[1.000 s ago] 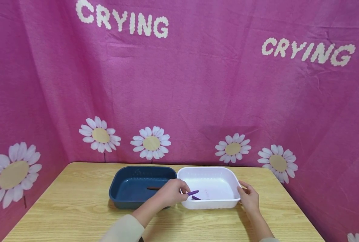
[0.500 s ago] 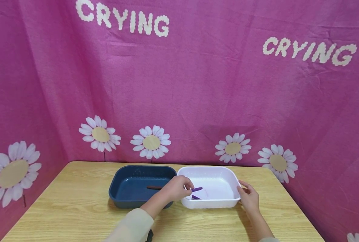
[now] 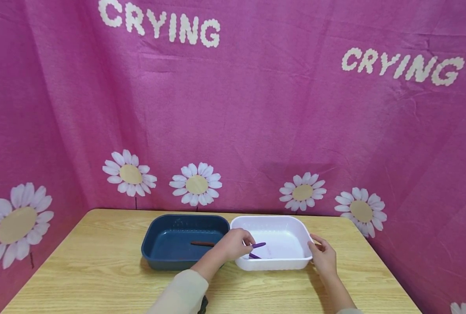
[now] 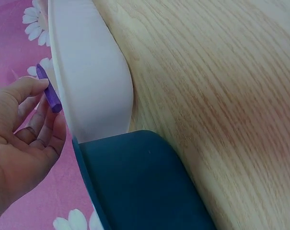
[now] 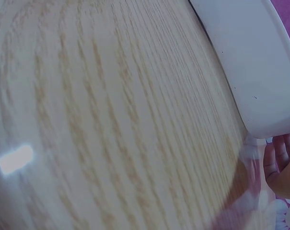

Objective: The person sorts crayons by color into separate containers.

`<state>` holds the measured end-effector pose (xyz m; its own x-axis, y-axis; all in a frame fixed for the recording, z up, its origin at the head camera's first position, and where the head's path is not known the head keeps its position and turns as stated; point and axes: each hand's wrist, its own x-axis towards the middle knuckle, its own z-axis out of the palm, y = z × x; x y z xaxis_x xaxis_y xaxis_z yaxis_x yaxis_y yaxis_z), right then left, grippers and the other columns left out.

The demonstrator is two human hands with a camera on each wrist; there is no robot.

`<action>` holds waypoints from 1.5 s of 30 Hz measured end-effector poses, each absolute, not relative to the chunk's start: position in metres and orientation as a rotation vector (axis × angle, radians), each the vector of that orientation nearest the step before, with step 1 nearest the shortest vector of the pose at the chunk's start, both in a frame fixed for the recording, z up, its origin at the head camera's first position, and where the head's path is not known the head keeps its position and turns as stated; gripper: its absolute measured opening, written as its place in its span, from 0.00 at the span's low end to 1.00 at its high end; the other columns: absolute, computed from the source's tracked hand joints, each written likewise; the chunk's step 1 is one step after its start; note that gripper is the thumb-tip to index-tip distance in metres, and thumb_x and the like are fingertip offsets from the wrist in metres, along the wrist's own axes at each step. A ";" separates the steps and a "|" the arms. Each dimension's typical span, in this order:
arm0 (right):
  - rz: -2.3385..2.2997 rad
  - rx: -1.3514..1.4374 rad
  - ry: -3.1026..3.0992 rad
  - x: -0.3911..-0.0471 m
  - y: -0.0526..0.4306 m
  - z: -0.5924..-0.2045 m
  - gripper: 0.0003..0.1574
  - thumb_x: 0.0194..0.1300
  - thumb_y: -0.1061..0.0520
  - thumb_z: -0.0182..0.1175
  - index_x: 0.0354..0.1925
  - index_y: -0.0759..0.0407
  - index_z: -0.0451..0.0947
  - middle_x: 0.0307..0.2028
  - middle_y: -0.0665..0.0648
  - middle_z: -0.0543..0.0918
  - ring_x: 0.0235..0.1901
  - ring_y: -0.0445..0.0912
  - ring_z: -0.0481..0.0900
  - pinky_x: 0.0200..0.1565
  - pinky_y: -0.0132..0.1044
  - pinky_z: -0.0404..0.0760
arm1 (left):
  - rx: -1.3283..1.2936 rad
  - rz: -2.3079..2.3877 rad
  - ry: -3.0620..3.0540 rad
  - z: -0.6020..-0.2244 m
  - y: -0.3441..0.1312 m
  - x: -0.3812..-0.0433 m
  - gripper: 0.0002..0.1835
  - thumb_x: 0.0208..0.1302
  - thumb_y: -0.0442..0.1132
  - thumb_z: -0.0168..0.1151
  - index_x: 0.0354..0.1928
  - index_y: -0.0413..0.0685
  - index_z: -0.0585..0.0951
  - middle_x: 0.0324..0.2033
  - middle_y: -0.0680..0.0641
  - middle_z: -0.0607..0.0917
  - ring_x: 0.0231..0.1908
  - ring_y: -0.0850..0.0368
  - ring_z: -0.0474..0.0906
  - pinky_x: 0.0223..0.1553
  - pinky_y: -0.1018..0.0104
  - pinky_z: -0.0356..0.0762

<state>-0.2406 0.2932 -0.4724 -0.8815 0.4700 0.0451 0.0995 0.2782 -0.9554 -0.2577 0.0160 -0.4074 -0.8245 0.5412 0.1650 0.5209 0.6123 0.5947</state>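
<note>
My left hand (image 3: 238,244) pinches a purple crayon (image 3: 259,245) between thumb and fingers, over the left end of the white plastic basin (image 3: 284,264). In the left wrist view the crayon (image 4: 49,89) is a short stick, held beside the basin's rim. A second purple crayon (image 3: 254,256) lies inside, near the front left corner and partly hidden by its wall. At the basin's right end my right hand (image 3: 324,257) holds the rim, thumb at the edge and fingers along the outer side. The right wrist view shows those fingers (image 5: 281,152) against the end wall.
A dark blue basin (image 3: 166,264) stands directly left of the white one, with a brown stick (image 3: 201,243) inside. My left forearm crosses its front right corner. Both stand on a wood-grain table (image 3: 99,261) before a pink cloth (image 3: 233,109) with daisies.
My left hand has moved a little right and slightly up with the purple crayon, farther over the white basin. The right hand and both basins have stayed put.
</note>
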 end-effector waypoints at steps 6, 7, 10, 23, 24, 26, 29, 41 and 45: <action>1.639 -0.522 -2.241 -0.240 0.293 -0.472 0.24 0.67 0.57 0.52 0.59 0.63 0.70 0.38 0.60 0.76 0.27 0.38 0.74 0.26 0.29 0.77 | 0.914 0.984 2.815 -0.409 0.018 -0.260 0.06 0.53 0.32 0.63 0.34 0.42 0.85 0.27 0.49 0.84 0.30 0.61 0.75 0.34 0.72 0.72; 1.637 -0.521 -2.244 -0.240 0.293 -0.473 0.24 0.67 0.57 0.52 0.59 0.63 0.70 0.39 0.60 0.76 0.27 0.38 0.74 0.27 0.29 0.77 | 0.912 0.984 2.816 -0.409 0.018 -0.260 0.06 0.54 0.32 0.63 0.34 0.42 0.85 0.27 0.49 0.83 0.30 0.61 0.75 0.34 0.72 0.72; 1.637 -0.527 -2.250 -0.240 0.293 -0.473 0.24 0.68 0.56 0.51 0.60 0.62 0.69 0.41 0.62 0.76 0.28 0.38 0.74 0.27 0.28 0.77 | 0.901 0.991 2.812 -0.408 0.020 -0.260 0.06 0.54 0.32 0.63 0.34 0.42 0.85 0.27 0.49 0.83 0.30 0.61 0.75 0.34 0.72 0.72; 1.646 -0.509 -2.238 -0.238 0.292 -0.470 0.24 0.68 0.56 0.53 0.59 0.63 0.70 0.40 0.61 0.77 0.28 0.37 0.74 0.27 0.28 0.77 | 0.888 1.041 2.820 -0.411 0.029 -0.266 0.08 0.58 0.33 0.61 0.39 0.42 0.84 0.30 0.49 0.81 0.32 0.60 0.74 0.35 0.71 0.72; 1.648 -0.506 -2.235 -0.238 0.292 -0.470 0.24 0.67 0.57 0.53 0.59 0.64 0.70 0.39 0.60 0.78 0.27 0.37 0.74 0.26 0.28 0.77 | 0.902 1.047 2.824 -0.411 0.028 -0.267 0.08 0.58 0.33 0.61 0.39 0.42 0.84 0.30 0.48 0.81 0.32 0.59 0.75 0.35 0.71 0.73; 1.648 -0.504 -2.231 -0.239 0.292 -0.470 0.23 0.67 0.57 0.53 0.59 0.64 0.70 0.38 0.59 0.78 0.27 0.37 0.75 0.26 0.28 0.77 | 0.920 1.066 2.827 -0.412 0.028 -0.268 0.09 0.58 0.33 0.60 0.39 0.41 0.84 0.30 0.47 0.81 0.32 0.58 0.75 0.36 0.70 0.73; 1.642 -0.500 -2.229 -0.239 0.292 -0.470 0.23 0.67 0.58 0.52 0.59 0.65 0.70 0.37 0.59 0.78 0.27 0.37 0.75 0.26 0.28 0.77 | 0.933 1.095 2.833 -0.414 0.025 -0.270 0.08 0.57 0.33 0.61 0.39 0.41 0.84 0.30 0.47 0.81 0.32 0.57 0.76 0.36 0.70 0.74; 1.623 -0.506 -2.256 -0.239 0.293 -0.469 0.24 0.67 0.57 0.53 0.59 0.63 0.70 0.41 0.63 0.77 0.28 0.38 0.74 0.26 0.28 0.75 | 0.878 1.180 2.804 -0.410 0.006 -0.268 0.09 0.57 0.34 0.63 0.40 0.40 0.84 0.31 0.47 0.82 0.33 0.57 0.76 0.36 0.68 0.75; 1.627 -0.515 -2.265 -0.239 0.293 -0.468 0.24 0.68 0.56 0.52 0.60 0.63 0.69 0.42 0.63 0.76 0.28 0.38 0.74 0.27 0.29 0.76 | 0.818 1.207 2.792 -0.409 -0.003 -0.263 0.08 0.57 0.37 0.64 0.39 0.44 0.84 0.31 0.49 0.82 0.33 0.59 0.74 0.34 0.69 0.74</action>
<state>-0.2387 0.2928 -0.4683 -0.8892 0.4560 0.0366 0.1110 0.2928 -0.9497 -0.2629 -0.0032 -0.4090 -0.8650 0.4574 0.2062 0.4636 0.5713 0.6773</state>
